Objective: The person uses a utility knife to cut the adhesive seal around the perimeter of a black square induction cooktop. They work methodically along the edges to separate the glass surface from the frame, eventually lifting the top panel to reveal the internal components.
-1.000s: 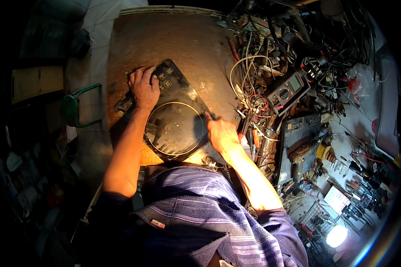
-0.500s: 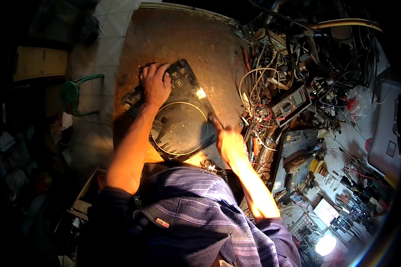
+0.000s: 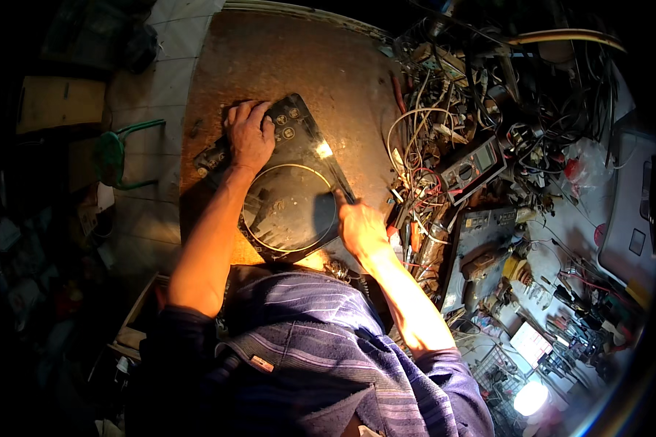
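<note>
A black induction cooktop (image 3: 305,149) lies at an angle on the brown worktop, its glass dusty and marked with a pale ring and round button symbols. My left hand (image 3: 250,138) grips its far side, fingers bent over the edge and thumb on the panel. At the right edge, my right hand (image 3: 363,227) is closed with a finger pressed against the cooktop's rim. A dark, narrow strip shows beside that finger; whether it is a tool or part of the edge I cannot tell.
Tangled wires (image 3: 423,142) and scrap parts crowd the right side, along with a multimeter (image 3: 474,171) and another dark panel (image 3: 477,247). A bright lamp (image 3: 530,399) shines at lower right. A green stool (image 3: 111,159) stands on the tiled floor at left.
My right hand has moved a little left and up along the cooktop's right edge. My left hand keeps its hold on the far side. The whole view has shifted slightly.
</note>
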### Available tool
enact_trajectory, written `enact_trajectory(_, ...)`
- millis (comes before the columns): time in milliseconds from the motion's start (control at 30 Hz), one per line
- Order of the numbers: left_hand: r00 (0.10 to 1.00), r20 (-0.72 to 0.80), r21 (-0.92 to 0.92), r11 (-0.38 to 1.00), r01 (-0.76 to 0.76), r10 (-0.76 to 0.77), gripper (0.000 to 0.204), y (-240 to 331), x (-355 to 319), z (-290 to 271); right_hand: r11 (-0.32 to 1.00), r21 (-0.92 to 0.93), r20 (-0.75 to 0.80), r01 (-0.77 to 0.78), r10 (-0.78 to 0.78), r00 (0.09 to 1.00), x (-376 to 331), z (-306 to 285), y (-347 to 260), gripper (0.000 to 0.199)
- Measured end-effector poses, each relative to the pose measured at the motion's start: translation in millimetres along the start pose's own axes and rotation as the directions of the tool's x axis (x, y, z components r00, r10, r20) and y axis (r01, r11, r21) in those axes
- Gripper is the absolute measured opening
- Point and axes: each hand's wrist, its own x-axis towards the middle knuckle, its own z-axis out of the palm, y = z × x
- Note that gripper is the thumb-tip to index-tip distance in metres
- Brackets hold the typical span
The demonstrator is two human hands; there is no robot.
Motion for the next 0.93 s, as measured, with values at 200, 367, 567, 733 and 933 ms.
enact_trajectory(200, 0.999, 0.035, 0.011, 1.0, 0.022, -0.023, 0.033, 4, 1, -6, 0.997, -0.025, -0.237, 0.068, -0.072, 0.969, 49, -33, -39, 0.041)
enact_trajectory(367, 0.998, 0.061, -0.006, 1.0, 0.024, -0.024, 0.034, -2, 3, -6, 0.986, 0.013, -0.306, 0.165, -0.153, 0.94, 77, -72, -60, 0.033)
enact_trajectory(567, 0.999, 0.047, -0.048, 0.999, 0.011, -0.009, 0.033, -24, -6, -40, 0.994, 0.105, -0.225, 0.034, -0.009, 0.974, 3, -16, 10, 0.058)
enact_trajectory(733, 0.997, 0.067, 0.019, 0.999, 0.035, -0.036, 0.031, -45, -29, -59, 0.997, 0.062, -0.248, 0.036, -0.019, 0.969, -59, 88, 58, 0.068)
enact_trajectory(933, 0.997, 0.06, 0.076, 0.997, 0.035, -0.039, 0.028, -43, -32, -53, 0.999, 0.054, -0.204, -0.005, 0.016, 0.979, -55, 86, 47, 0.066)
